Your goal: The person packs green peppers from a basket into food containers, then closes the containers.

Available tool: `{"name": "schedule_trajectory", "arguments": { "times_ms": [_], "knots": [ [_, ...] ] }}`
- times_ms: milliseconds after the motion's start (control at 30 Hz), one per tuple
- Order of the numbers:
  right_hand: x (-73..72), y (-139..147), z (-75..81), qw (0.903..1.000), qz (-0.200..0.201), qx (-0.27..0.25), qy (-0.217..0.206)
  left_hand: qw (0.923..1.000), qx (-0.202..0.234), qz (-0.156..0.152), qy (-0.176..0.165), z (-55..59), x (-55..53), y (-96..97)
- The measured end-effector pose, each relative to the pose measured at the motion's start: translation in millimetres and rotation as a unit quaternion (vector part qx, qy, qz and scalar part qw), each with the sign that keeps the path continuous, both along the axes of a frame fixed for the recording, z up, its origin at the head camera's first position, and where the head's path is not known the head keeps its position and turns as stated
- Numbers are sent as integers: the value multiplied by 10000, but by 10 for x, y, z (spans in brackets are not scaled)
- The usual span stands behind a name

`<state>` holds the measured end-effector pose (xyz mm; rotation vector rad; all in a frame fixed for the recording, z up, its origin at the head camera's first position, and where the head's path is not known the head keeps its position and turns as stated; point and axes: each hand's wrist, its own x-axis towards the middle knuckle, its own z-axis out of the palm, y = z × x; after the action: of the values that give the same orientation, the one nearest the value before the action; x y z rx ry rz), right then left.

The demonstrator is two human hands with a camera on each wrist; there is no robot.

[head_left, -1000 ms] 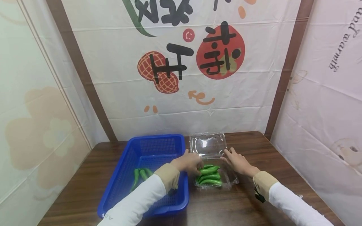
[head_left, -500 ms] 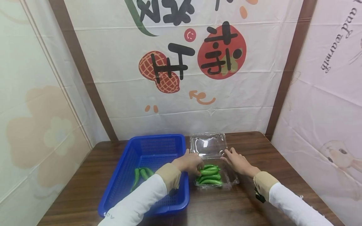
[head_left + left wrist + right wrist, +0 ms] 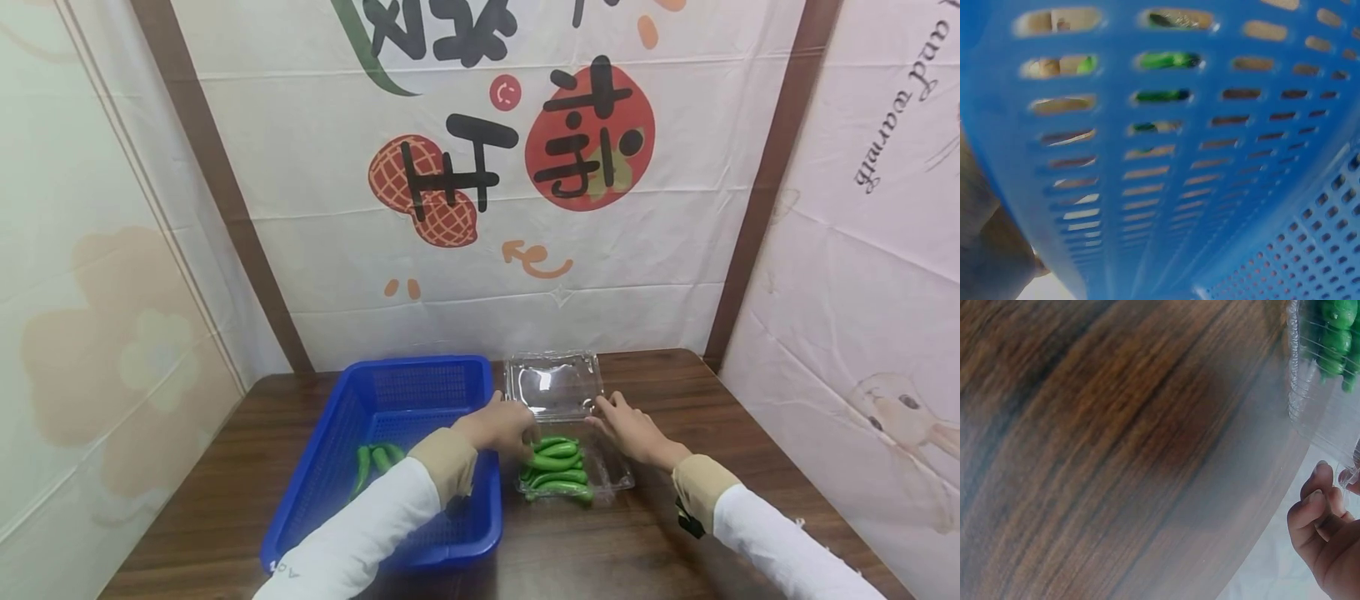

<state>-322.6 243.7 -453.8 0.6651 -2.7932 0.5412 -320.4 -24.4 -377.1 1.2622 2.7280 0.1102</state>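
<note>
Several green peppers (image 3: 558, 476) lie side by side in the near half of a clear hinged plastic box (image 3: 611, 477). Over their left ends reaches my left hand (image 3: 504, 425), fingers bent down and blurred; whether they grip a pepper I cannot tell. My right hand (image 3: 633, 429) pinches the box edge at its right side, near the hinge. In the right wrist view, curled fingers (image 3: 1311, 515) meet the plastic at a corner. The box's lid (image 3: 551, 385) lies folded back, away from me. A few more green peppers (image 3: 378, 457) are in the blue basket (image 3: 272, 533), partly hidden by my left forearm.
The basket stands left of the box, its right wall (image 3: 1110, 150) filling the left wrist view. Both rest on a dark wooden table (image 3: 675, 533). Printed fabric (image 3: 450, 325) hangs behind and on both sides.
The peppers in the box have shifted and spread slightly, the front one nearer the near wall. My left hand moved slightly; my right hand stayed at the box edge.
</note>
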Motion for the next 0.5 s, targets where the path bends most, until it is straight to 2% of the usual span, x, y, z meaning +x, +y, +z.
{"name": "schedule_trajectory", "arguments": {
  "times_ms": [100,367,500],
  "knots": [
    [3,3,-4,10000,12,2,53,9999,44,5,134,54,-20,-33],
    [18,-4,1,9999,38,0,112,9934,348,-191,1073,143,-76,-138],
    [27,-7,4,9999,63,-38,103,9911,469,-145,1233,187,-77,-193]
  ]
}}
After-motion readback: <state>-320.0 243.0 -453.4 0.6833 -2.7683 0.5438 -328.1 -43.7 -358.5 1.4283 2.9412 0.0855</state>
